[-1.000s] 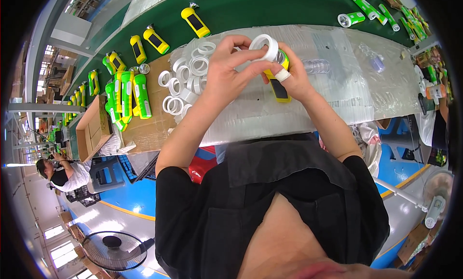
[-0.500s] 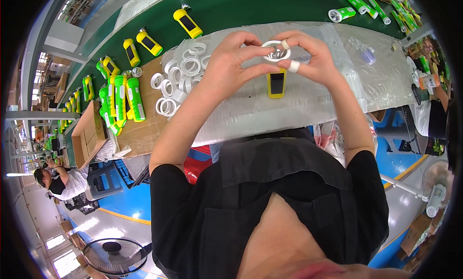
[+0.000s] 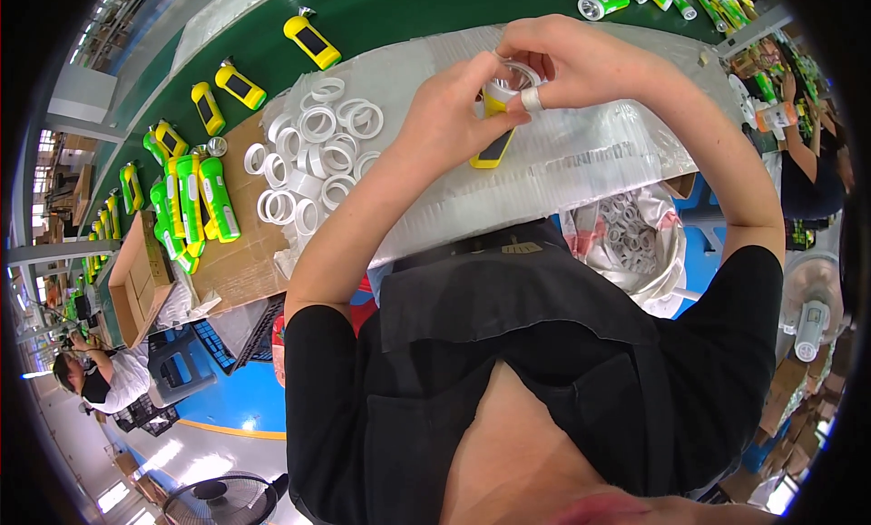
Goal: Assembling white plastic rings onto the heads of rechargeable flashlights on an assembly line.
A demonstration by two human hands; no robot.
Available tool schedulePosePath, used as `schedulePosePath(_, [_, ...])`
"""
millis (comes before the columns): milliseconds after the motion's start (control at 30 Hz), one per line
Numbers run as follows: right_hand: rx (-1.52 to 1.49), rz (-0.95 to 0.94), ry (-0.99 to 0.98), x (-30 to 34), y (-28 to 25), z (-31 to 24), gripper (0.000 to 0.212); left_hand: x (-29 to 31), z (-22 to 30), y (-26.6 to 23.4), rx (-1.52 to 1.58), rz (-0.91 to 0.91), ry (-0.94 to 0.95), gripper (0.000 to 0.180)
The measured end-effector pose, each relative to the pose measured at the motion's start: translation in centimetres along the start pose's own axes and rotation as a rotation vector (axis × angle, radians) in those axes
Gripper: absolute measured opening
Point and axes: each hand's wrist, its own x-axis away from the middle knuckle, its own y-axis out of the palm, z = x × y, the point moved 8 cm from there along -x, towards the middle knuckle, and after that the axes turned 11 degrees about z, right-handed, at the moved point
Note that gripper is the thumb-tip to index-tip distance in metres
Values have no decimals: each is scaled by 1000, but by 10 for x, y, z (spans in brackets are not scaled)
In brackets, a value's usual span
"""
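Observation:
A yellow flashlight (image 3: 486, 161) with a dark panel on its body is held over the plastic-covered table. Around its shiny head sits a white ring (image 3: 532, 70). My left hand (image 3: 451, 109) closes on the head end from the left, thumb and fingertips at the ring. From the far right side, my right hand (image 3: 567, 64) curls its fingers round the same ring, white tape on one finger. Part of the flashlight is hidden behind the fingers. Left of my left forearm lies a loose pile of white rings (image 3: 318, 124).
Yellow-green flashlights (image 3: 189, 198) are stacked on cardboard at the left. Single yellow flashlights (image 3: 311, 41) stand along the green belt (image 3: 381, 12). An open carton (image 3: 141, 275) is at the left edge. A white sack (image 3: 671, 262) of rings hangs below the table. Co-workers sit at both sides.
My right hand has turned and now curls over the ring from the far side. The ring, held above the flashlight's end before, now sits around its head. The whole view has shifted.

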Motion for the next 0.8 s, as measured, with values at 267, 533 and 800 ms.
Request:
schedulePosePath(267, [349, 147, 322, 5, 6, 11, 53, 2, -10, 0, -4, 22, -96, 42])
schedulePosePath(533, [196, 181, 49, 6, 9, 0, 46, 6, -2, -1, -100, 123, 14, 41])
schedulePosePath(800, [-4, 117, -22, -1, 2, -10, 46, 5, -6, -3, -86, 129, -46, 42])
